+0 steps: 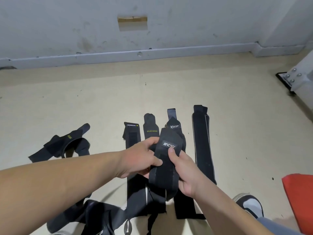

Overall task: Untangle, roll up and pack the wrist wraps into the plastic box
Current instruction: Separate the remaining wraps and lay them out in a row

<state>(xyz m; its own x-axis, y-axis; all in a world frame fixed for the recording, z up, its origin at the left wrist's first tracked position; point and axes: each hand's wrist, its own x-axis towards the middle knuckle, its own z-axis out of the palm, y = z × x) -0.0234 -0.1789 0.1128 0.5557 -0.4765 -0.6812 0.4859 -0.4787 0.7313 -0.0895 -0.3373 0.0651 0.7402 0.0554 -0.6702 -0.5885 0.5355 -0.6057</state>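
black stretchy wrap (166, 167), prob soft n light, floppy. we hold it over the floor (84, 99) w/ both hands: left hand (140, 158) pinches its edge, right hand (184, 172) curls round it, thumb on top. we'd grab 1 end to roll.

Bare floor (118, 92) lies open beyond the laid-out wraps (202, 141); a red object (299, 197) crowds the right.
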